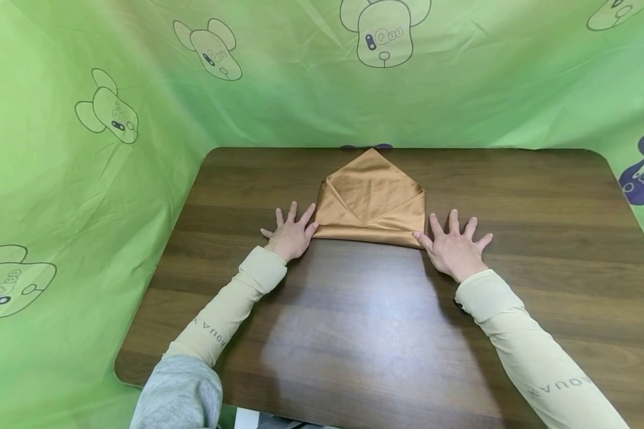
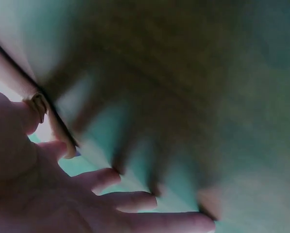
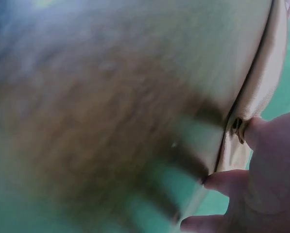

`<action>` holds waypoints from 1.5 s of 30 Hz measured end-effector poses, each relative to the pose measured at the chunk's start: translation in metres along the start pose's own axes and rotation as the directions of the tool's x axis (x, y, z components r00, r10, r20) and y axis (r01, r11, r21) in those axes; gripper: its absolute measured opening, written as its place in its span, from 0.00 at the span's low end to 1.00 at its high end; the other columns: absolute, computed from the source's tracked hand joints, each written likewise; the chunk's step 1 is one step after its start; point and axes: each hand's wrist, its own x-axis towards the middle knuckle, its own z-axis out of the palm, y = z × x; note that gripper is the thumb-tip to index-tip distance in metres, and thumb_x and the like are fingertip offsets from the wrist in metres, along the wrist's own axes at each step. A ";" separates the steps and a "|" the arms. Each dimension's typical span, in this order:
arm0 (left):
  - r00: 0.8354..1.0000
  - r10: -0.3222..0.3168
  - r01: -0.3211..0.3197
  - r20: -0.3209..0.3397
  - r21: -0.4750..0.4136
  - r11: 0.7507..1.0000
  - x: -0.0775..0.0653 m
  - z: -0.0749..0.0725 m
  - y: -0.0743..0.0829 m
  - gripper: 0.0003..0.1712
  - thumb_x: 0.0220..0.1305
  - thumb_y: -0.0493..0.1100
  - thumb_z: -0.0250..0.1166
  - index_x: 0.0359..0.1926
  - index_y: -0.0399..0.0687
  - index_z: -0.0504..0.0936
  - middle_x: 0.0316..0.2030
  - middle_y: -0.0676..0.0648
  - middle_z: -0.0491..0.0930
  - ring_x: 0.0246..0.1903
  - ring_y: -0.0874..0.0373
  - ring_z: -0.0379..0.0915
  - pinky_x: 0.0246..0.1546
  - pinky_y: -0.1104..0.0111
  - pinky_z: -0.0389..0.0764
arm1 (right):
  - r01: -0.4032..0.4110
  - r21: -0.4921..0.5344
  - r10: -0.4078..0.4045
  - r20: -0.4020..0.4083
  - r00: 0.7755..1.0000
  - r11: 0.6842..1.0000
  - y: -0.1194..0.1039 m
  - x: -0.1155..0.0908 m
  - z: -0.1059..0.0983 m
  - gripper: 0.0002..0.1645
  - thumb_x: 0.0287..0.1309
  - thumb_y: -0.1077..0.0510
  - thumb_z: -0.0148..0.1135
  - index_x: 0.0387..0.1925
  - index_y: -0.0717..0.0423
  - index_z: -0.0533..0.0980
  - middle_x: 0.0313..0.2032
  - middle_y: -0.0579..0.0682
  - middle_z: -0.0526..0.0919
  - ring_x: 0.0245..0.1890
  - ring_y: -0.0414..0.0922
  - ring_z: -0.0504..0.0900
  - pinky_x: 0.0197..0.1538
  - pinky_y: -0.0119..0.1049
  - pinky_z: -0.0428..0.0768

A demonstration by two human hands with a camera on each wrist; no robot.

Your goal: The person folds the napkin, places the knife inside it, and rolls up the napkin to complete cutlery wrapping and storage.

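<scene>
A shiny golden-brown satin cloth [image 1: 372, 193] lies folded like an envelope, its point toward the far edge of the table. Along its near side runs a narrow folded band. My left hand [image 1: 291, 237] rests with fingers spread at the cloth's left end, thumb and index fingertip right at its edge. At the right end my right hand [image 1: 455, 250] is spread the same way, its thumb touching the band's corner. Both wrist views show a thumb against the cloth's layered end, in the left wrist view on the cloth [image 2: 59, 131] and in the right on its folds [image 3: 256, 82].
The brown wood-grain table [image 1: 375, 333] has rounded corners and a bright reflection in front of the cloth. A green printed backdrop [image 1: 290, 89] hangs behind it and along its sides. Something white [image 1: 247, 417] shows below the near edge.
</scene>
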 end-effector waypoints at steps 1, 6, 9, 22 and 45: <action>1.000 0.000 0.000 -0.012 0.002 1.000 -0.001 0.001 0.000 0.32 0.74 0.66 0.33 0.75 0.76 0.40 0.77 0.42 0.34 0.74 0.31 0.28 0.54 0.22 0.48 | 0.006 -0.006 -0.006 -0.014 1.000 1.000 0.000 0.000 0.000 0.49 0.67 0.27 0.26 0.75 0.56 0.47 0.72 0.75 0.37 0.68 0.81 0.32 0.56 0.83 0.33; 0.984 0.068 -0.058 -0.167 0.064 0.996 -0.005 0.001 0.002 0.33 0.74 0.62 0.43 0.75 0.60 0.54 0.75 0.35 0.45 0.72 0.31 0.46 0.58 0.27 0.55 | 0.062 -0.037 -0.068 -0.165 0.984 0.997 -0.003 -0.003 0.003 0.43 0.70 0.33 0.39 0.71 0.61 0.57 0.69 0.72 0.50 0.68 0.76 0.43 0.60 0.77 0.43; 0.955 0.146 -0.112 -0.258 0.141 0.984 -0.006 0.000 0.003 0.31 0.73 0.58 0.49 0.71 0.52 0.62 0.73 0.35 0.53 0.69 0.34 0.54 0.59 0.31 0.60 | 0.106 -0.052 -0.116 -0.272 0.955 0.993 -0.009 -0.005 0.005 0.35 0.69 0.41 0.48 0.63 0.64 0.63 0.62 0.72 0.58 0.65 0.74 0.49 0.59 0.73 0.49; 0.844 0.428 -0.321 -0.325 0.333 0.886 -0.023 0.003 0.001 0.29 0.75 0.53 0.47 0.72 0.51 0.62 0.72 0.41 0.59 0.71 0.40 0.54 0.65 0.37 0.59 | 0.305 -0.156 -0.343 -0.468 0.814 0.939 -0.014 -0.011 0.012 0.19 0.60 0.55 0.62 0.49 0.60 0.71 0.53 0.64 0.70 0.60 0.67 0.62 0.59 0.69 0.56; 0.889 0.457 -0.403 -0.044 0.400 0.823 -0.031 0.016 -0.005 0.37 0.71 0.65 0.45 0.76 0.66 0.48 0.76 0.51 0.47 0.76 0.45 0.40 0.65 0.30 0.39 | 0.454 -0.369 -0.575 -0.361 0.734 0.811 -0.002 -0.026 0.020 0.29 0.53 0.55 0.68 0.58 0.55 0.75 0.55 0.57 0.78 0.64 0.65 0.65 0.58 0.74 0.59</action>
